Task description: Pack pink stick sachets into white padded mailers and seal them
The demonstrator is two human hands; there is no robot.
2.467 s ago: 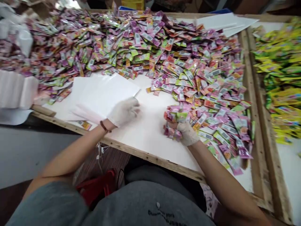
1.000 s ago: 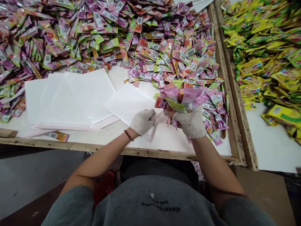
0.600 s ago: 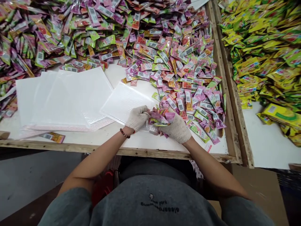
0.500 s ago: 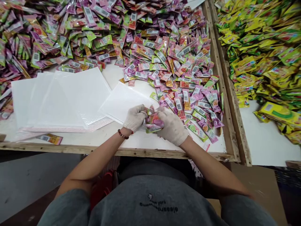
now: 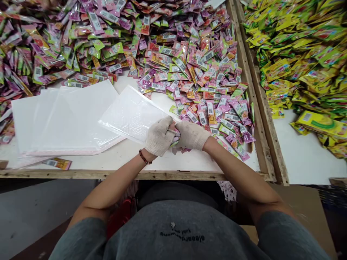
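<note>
Gripping a bundle of sachets (image 5: 177, 137), mostly hidden, between closed left grip (image 5: 159, 136) and right grip (image 5: 193, 135), near the front edge of the worktop (image 5: 97, 164), with a white envelope (image 5: 130, 113) partly beneath the left. Best to press lightly, keeping sachet ends together. Leftward, stacked envelopes (image 5: 67, 119); toward the back, heaped sachets (image 5: 173, 47); past the wooden right edge (image 5: 261, 144), yellow packets (image 5: 298, 54).

A bare strip of table (image 5: 115, 156) runs along the front rim (image 5: 173, 175), crossed overhead by both forearms (image 5: 116, 186) and narrowed at left by a lone sachet (image 5: 58, 163). Envelopes (image 5: 67, 119) block the left, heaped sachets (image 5: 162, 47) bar the back and right, and a wooden divider (image 5: 256, 88) fences off yellow packets (image 5: 298, 54).
</note>
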